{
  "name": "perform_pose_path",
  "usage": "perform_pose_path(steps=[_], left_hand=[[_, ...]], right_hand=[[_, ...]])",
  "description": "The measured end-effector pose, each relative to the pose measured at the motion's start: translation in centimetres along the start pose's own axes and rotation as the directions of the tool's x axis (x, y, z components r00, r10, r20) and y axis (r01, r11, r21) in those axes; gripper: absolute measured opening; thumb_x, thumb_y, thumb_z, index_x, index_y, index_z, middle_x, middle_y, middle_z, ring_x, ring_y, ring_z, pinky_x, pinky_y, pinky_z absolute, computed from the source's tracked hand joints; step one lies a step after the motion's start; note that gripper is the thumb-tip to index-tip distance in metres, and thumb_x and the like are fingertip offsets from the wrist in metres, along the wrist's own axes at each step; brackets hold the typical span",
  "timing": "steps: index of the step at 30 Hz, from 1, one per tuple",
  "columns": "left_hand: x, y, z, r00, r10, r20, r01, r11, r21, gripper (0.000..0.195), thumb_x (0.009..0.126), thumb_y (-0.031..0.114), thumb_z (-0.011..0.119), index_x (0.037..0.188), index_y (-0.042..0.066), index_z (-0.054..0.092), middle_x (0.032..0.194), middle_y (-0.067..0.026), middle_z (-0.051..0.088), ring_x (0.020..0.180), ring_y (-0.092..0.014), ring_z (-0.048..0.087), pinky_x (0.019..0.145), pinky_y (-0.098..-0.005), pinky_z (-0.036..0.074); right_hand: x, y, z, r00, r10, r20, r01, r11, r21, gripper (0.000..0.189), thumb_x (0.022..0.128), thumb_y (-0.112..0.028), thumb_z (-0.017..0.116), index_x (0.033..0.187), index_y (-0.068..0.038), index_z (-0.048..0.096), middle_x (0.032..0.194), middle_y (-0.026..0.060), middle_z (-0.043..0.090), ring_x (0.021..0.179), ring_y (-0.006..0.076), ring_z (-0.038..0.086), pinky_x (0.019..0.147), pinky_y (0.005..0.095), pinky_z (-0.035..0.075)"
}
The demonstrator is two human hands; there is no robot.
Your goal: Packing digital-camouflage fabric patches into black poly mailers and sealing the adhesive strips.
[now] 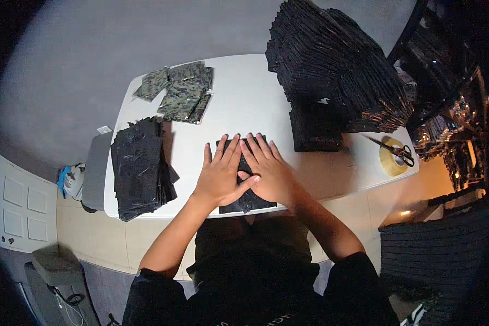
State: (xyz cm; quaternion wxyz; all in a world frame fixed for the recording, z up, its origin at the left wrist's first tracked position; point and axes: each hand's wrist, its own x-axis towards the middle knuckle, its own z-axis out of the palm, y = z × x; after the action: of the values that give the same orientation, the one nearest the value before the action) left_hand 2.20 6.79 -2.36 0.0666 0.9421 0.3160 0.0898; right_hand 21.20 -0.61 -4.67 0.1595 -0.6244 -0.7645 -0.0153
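Both palms press flat on a black rectangular packet (247, 205) lying at the near edge of the white table (248, 98). My left hand (222, 175) has its fingers spread over the packet's left part. Beside it, my right hand (269, 171) is spread over the right part. The two thumbs cross near the middle. Only strips of the packet show between, above and below the hands, and its exact material is hard to tell. Neither hand grips anything.
A stack of black packets (138, 167) stands at left, near several camouflage-patterned packets (185, 93) in clear plastic. A tall black pile (330, 69) fills the far right. Black-handled scissors (397, 150) rest on a tape roll (387, 163) by the right edge.
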Motion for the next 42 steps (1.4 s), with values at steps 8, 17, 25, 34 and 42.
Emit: perform_pose_path(steps=[8, 17, 25, 34, 42], left_hand=[[-1.7, -1.2, -0.1, 0.998, 0.007, -0.058, -0.012, 0.996, -0.093, 0.103, 0.100, 0.069, 0.063, 0.172, 0.002, 0.034, 0.181, -0.0218, 0.030, 0.169, -0.044, 0.020, 0.135, -0.0654, 0.015], [-12.0, 0.1, -2.1, 0.962, 0.210, -0.173, -0.246, 0.943, -0.223, 0.059, 0.088, 0.027, 0.086, 0.141, 0.009, 0.069, 0.159, -0.0168, 0.059, 0.152, -0.040, 0.051, 0.127, -0.0559, 0.041], [-6.6, 0.4, -7.6, 0.844, -0.135, -0.519, -0.198, 0.822, -0.535, 0.010, 0.099, 0.006, 0.075, 0.106, -0.001, 0.071, 0.108, -0.0166, 0.077, 0.103, -0.028, 0.074, 0.097, -0.0402, 0.057], [-2.6, 1.5, -11.9, 0.870, -0.226, -0.438, -0.236, 0.590, -0.772, 0.006, 0.108, 0.005, 0.066, 0.105, 0.003, 0.061, 0.092, 0.0039, 0.057, 0.086, -0.005, 0.051, 0.076, -0.0244, 0.044], [-1.8, 1.5, -12.0, 0.800, -0.309, -0.515, -0.328, 0.492, -0.806, 0.006, 0.113, 0.008, 0.061, 0.109, 0.004, 0.060, 0.095, 0.0030, 0.058, 0.087, -0.006, 0.049, 0.078, -0.0255, 0.043]], right_hand=[[-4.0, -1.3, -2.1, 0.986, -0.166, 0.004, 0.166, 0.986, 0.023, 0.078, 0.111, -0.048, 0.060, 0.172, -0.005, 0.037, 0.178, 0.0259, 0.032, 0.165, 0.0454, 0.029, 0.134, 0.0609, 0.025], [-10.3, -0.8, -3.5, 0.977, -0.105, -0.184, 0.172, 0.899, 0.403, 0.042, 0.083, -0.009, 0.088, 0.122, -0.009, 0.075, 0.142, 0.0129, 0.068, 0.145, 0.0365, 0.058, 0.119, 0.0504, 0.051], [-4.3, -0.8, -9.5, 0.881, 0.030, -0.472, 0.207, 0.872, 0.443, 0.019, 0.092, -0.001, 0.084, 0.107, 0.002, 0.073, 0.110, 0.0139, 0.075, 0.103, 0.0258, 0.075, 0.094, 0.0377, 0.060], [-0.1, -1.4, -13.3, 0.867, 0.250, -0.430, 0.138, 0.710, 0.691, 0.018, 0.101, -0.008, 0.078, 0.107, 0.007, 0.070, 0.103, 0.0115, 0.071, 0.097, 0.0123, 0.069, 0.084, 0.0310, 0.056], [0.5, -2.0, -13.4, 0.902, 0.347, -0.257, 0.087, 0.438, 0.895, 0.013, 0.107, -0.008, 0.073, 0.105, 0.002, 0.065, 0.092, 0.0015, 0.068, 0.086, 0.0065, 0.064, 0.074, 0.0290, 0.053]])
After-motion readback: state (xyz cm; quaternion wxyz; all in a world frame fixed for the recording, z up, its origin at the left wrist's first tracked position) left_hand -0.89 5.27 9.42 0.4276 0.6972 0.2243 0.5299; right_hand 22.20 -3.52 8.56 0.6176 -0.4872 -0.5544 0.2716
